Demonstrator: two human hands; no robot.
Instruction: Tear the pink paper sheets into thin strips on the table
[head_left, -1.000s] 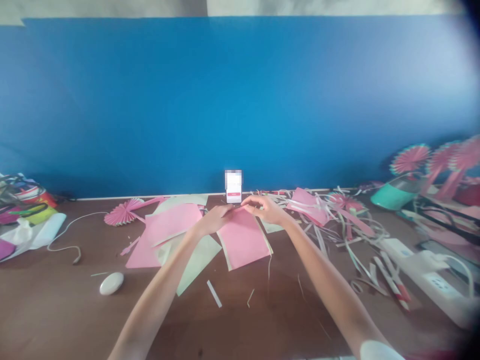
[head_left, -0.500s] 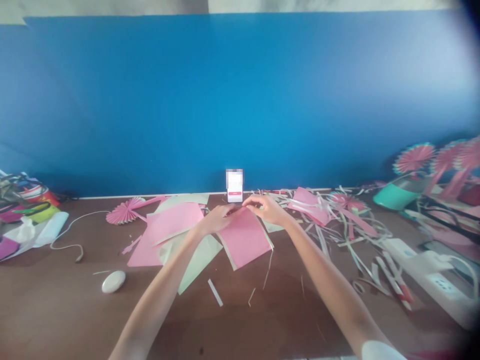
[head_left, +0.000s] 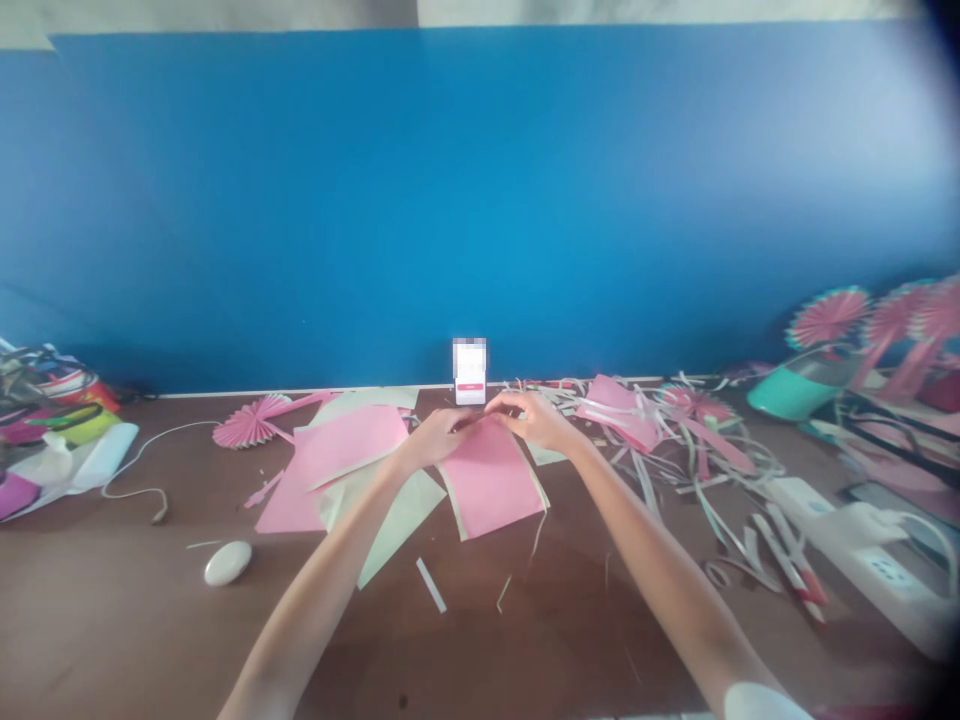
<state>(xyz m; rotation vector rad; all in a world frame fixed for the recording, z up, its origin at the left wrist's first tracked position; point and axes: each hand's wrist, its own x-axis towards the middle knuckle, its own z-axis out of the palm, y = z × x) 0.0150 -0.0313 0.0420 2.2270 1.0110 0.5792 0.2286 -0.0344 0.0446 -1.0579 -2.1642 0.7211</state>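
Note:
A pink paper sheet (head_left: 491, 480) lies on the brown table (head_left: 135, 620) in front of me. Both my hands pinch its far edge: my left hand (head_left: 433, 437) on the left part, my right hand (head_left: 534, 418) on the right part, fingertips almost meeting. Pale green paper (head_left: 397, 510) lies under and beside the pink sheet. More pink sheets (head_left: 330, 455) lie to the left. A small white card (head_left: 469, 371) stands against the blue wall just beyond my hands.
A pink paper fan (head_left: 251, 422) and a white oval object (head_left: 227, 562) lie at the left, with a cable (head_left: 139, 480) and a pile of bags (head_left: 45, 420). Paper strips (head_left: 690, 450), a power strip (head_left: 862, 560), a teal container (head_left: 795, 390) and more fans (head_left: 832, 315) fill the right.
The near end of the pink sheet has shifted slightly as my hands work its far edge. My hands stay in nearly the same place.

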